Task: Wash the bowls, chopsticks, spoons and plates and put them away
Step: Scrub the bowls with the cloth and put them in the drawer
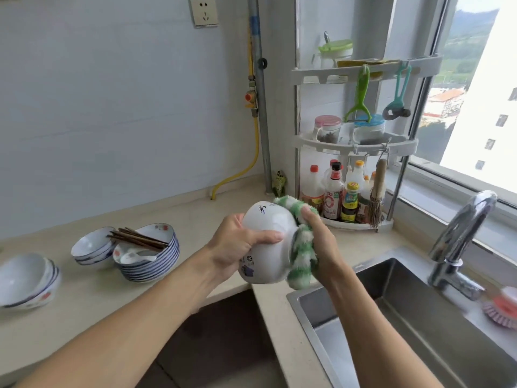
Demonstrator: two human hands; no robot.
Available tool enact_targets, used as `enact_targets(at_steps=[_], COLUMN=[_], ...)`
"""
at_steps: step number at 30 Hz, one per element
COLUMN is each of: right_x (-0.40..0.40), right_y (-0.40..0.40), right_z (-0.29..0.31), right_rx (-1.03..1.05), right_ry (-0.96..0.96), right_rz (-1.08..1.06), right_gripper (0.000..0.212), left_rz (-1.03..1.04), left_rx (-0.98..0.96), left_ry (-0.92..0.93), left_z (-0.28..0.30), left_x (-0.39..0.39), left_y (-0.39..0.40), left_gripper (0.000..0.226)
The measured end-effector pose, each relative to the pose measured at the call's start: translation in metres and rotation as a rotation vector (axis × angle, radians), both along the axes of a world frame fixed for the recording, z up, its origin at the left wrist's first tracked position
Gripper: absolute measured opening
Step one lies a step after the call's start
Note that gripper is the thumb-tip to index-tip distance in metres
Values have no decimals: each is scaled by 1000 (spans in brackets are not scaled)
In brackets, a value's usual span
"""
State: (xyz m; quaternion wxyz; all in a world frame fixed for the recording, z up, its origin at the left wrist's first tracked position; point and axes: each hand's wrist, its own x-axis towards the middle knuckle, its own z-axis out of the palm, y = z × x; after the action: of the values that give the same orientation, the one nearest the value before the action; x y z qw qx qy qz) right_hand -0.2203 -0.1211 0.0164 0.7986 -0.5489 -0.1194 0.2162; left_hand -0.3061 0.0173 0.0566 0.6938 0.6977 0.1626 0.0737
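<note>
Nearest the camera, a white ceramic bowl with small painted figures [267,242] is held in the air over the bench [195,217] edge, just left of the steel sink [419,317], tipped on its side with its mouth turned right. It is gripped by the left hand [237,245]. A green-and-white striped cloth [300,247] is clutched by the right hand [321,236] and pressed to the rim.

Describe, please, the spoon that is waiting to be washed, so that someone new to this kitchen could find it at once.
Start at the beige counter left of the steel sink, where dishes wait in three groups. The spoon lies inside the top plate of the tallest stack of blue-rimmed plates, nearest the sink. It is white ceramic, lying under the dark brown chopsticks that bridge this stack and the bowls beside it.
</note>
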Motion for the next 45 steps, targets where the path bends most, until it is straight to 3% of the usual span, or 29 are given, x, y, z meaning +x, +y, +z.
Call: enact_targets(at_steps=[6, 9, 13, 18, 20, 24, 29, 32, 33, 35, 37, 39, 42, 45], right_x=[-66, -115, -197, -221, -234, -301, -326, -314, -311, -305, -305, -313, -333, -353], right_y=[85, 136, 207, 259, 280, 328, 366, 380, 383, 386, 387, 388, 396, 409], right_z=[-14, -15, -11, -28, -34, -48, -54, -51, -50, -60, -77, -99, -130, -157], right_rx=[194, 266, 256, 72, -93, -268, -369, -435, -462, -522, -567, -565, -655, -725], right_ry=[469, 587, 664, 591, 450, 49, -138, -21, 26, 148, 310, 446, 482, 444], right_rz=[2, 61, 142, 176, 208, 184, 149, 309, 375, 512, 556, 555, 513, 485], right_gripper=[51, 49, 40, 49, 46, 41, 45, 82, 79, 66, 66, 55, 35, 24], left_rz=[345, 535, 639, 480, 428, 521, 437, 215, 159, 98, 6, -84, -232, -207], left_rx=[-188, -220, -133, -112, -92, -37, 167, 401, 524, 803, 1052, 1244, 1256, 1086], left_ry=[-98, -156, -131, -122, -107, -55, 11, 59, 118, 179, 117, 88, 351, 491], left_z=[-17, -21, -28, -44, -49, -64, -77, -87, -93, -107, -127, -150, -174, -198], left_x=[-53, -80, -129, -214, -242, -277, -310, -326, -331, -343, -355, -369, -392, -419], left_y=[50, 87, 145, 206, 235, 283, 326, 341, 343, 345, 349, 355, 360, 379], left_gripper=[53, 34, 33, 46, 45, 35, 33, 20, 17, 35, 47, 45, 29, 67])
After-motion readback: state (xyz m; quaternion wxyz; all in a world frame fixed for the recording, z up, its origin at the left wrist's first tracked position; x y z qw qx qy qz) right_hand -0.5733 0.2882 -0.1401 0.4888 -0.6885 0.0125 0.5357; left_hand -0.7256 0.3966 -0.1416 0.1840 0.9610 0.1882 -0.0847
